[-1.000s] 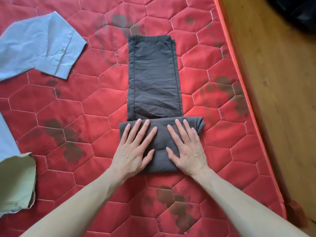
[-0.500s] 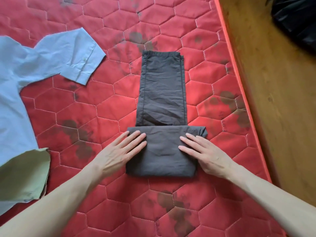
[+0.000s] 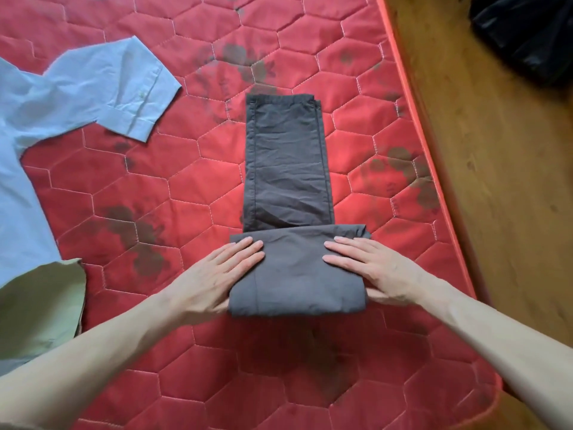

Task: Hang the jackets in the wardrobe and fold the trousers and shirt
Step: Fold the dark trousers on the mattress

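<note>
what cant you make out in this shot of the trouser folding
Head view only:
- Light blue shirt: body cut off by the left edge.
- Green garment: mostly outside the frame at left.
- Black object on the floor: blurred, cut by the top-right corner.
- Trousers: their inner layers, hidden by the fold.

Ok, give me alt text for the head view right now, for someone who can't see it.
Two flat hands, left hand and right hand, press the side edges of dark grey trousers, whose near end is folded over, on a red quilted mattress. A light blue shirt lies spread at left, over a pale green garment; wooden floor at right.
</note>
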{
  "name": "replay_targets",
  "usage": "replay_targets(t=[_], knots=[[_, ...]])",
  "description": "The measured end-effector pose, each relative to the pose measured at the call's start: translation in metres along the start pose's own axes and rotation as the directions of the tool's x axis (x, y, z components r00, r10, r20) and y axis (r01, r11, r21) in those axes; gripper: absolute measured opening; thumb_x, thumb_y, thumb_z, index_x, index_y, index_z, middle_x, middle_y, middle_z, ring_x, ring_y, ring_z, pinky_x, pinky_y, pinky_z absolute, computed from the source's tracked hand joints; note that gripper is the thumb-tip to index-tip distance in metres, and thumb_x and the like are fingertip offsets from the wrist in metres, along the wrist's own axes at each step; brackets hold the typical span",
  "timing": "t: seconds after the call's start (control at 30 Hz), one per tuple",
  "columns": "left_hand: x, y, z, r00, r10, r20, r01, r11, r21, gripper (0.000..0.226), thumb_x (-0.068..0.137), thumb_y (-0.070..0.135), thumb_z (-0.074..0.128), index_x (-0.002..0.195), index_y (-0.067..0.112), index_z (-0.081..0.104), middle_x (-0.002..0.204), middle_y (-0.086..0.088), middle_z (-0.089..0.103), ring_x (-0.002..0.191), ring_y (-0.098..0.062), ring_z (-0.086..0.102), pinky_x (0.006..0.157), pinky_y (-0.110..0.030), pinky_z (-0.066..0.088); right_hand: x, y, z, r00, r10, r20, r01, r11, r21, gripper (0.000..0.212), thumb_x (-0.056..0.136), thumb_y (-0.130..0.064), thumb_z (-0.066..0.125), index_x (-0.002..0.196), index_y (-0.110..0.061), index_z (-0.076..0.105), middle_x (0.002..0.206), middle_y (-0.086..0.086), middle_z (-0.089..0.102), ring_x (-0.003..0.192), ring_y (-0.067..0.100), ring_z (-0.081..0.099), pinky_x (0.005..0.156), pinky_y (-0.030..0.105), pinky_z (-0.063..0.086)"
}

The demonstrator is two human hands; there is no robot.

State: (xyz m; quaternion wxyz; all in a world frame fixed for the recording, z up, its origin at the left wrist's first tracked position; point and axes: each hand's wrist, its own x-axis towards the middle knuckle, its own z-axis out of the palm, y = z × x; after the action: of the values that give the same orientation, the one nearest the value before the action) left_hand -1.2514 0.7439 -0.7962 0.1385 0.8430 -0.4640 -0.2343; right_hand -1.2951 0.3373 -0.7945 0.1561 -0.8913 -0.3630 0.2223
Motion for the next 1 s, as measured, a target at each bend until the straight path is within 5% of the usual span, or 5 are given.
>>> replay_targets(t=[0.2, 0.33, 0.6, 0.77, 1.0], knots=[[-0.028, 0.028, -0.008, 0.975, -0.224, 0.008, 0.179, 0.756, -0.629, 0.065, 0.088, 0.040, 0.059, 0.152, 0.035, 0.046, 0.156, 0.022, 0.047, 0.145, 0.000, 0.042, 0.118, -0.033, 0.037, -0.026, -0.045, 0.004, 0.918, 0.372, -0.140, -0.235, 0.792, 0.563, 0.061, 0.088, -0.023, 0.060, 0.148, -0.027, 0.053, 0.151, -0.014, 0.055, 0.140, 0.007, 0.050, 0.115, 0.037, 0.040], [-0.013, 0.049, -0.011, 0.872, -0.479, 0.096, 0.249, 0.266, -0.931, 0.047, 0.079, 0.042, 0.066, 0.122, 0.023, 0.068, 0.115, 0.011, 0.077, 0.111, -0.001, 0.068, 0.095, -0.023, 0.053, -0.016, -0.065, 0.016, 0.761, 0.625, -0.173, -0.268, 0.545, 0.794, 0.034, 0.102, -0.046, 0.048, 0.132, -0.040, 0.062, 0.133, -0.022, 0.066, 0.125, 0.001, 0.060, 0.104, 0.017, 0.042], [0.033, 0.069, -0.015, 0.598, -0.685, 0.416, -0.018, -0.530, -0.848, 0.052, 0.111, 0.039, 0.027, 0.108, 0.016, 0.074, 0.092, -0.001, 0.081, 0.082, -0.009, 0.076, 0.061, -0.016, 0.056, 0.036, -0.077, 0.020, 0.506, 0.829, -0.239, -0.308, 0.432, 0.847, 0.067, 0.091, -0.071, 0.047, 0.141, -0.026, 0.054, 0.124, -0.024, 0.069, 0.120, -0.001, 0.062, 0.102, 0.023, 0.046], [0.031, 0.069, 0.009, 0.473, -0.863, 0.177, 0.160, -0.114, -0.980, 0.040, 0.097, 0.046, 0.066, 0.133, 0.029, 0.062, 0.127, 0.018, 0.072, 0.121, 0.005, 0.063, 0.112, -0.027, 0.044, 0.064, -0.052, 0.009, 0.476, 0.821, -0.317, -0.488, 0.546, 0.681, 0.085, 0.091, -0.082, 0.037, 0.132, -0.010, 0.056, 0.100, 0.021, 0.075, 0.098, 0.045, 0.068, 0.080, 0.050, 0.052], [0.043, 0.062, 0.018, 0.348, -0.935, 0.059, 0.362, 0.076, -0.929, 0.020, 0.099, 0.038, 0.067, 0.109, 0.025, 0.057, 0.102, 0.023, 0.072, 0.100, 0.000, 0.068, 0.087, -0.030, 0.049, 0.095, -0.028, 0.007, 0.406, 0.886, -0.223, -0.739, 0.462, 0.491, 0.045, 0.106, -0.048, 0.046, 0.120, -0.007, 0.054, 0.097, 0.032, 0.070, 0.097, 0.052, 0.065, 0.073, 0.050, 0.043]])
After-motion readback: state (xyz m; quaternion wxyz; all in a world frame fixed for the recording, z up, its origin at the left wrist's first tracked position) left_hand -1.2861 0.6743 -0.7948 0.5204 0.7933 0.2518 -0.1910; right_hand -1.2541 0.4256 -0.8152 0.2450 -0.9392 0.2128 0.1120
